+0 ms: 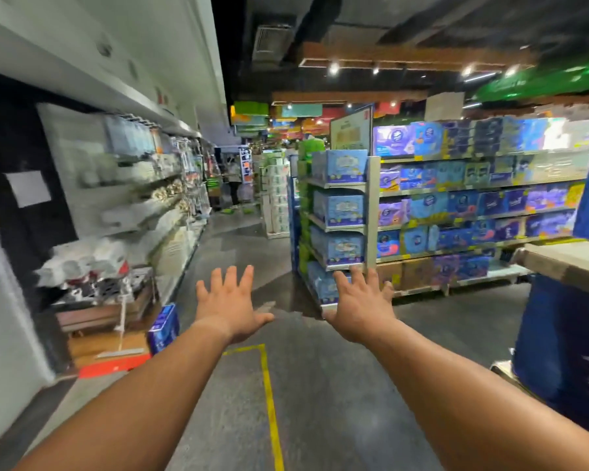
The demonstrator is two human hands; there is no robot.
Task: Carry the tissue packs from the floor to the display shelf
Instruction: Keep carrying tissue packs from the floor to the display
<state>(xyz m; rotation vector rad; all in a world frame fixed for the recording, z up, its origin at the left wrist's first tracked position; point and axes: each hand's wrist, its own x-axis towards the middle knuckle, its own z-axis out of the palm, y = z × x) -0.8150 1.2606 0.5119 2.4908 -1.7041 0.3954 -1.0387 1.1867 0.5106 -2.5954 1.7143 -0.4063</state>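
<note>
Both hands are empty, fingers spread, palms down, extended over the grey floor [320,385]. Left hand [228,309]: released, grasping nothing. Right hand [363,311]: released, grasping nothing. At far left, a wall shelf [143,205] carries pale goods, blurred. One blue tissue pack [164,328] stands on the floor beside the left forearm; its print is illegible. A yellow floor line [271,402] runs between the arms. To the right, the display shelf [456,212] holds blue and purple packs; labels are unreadable.
</note>
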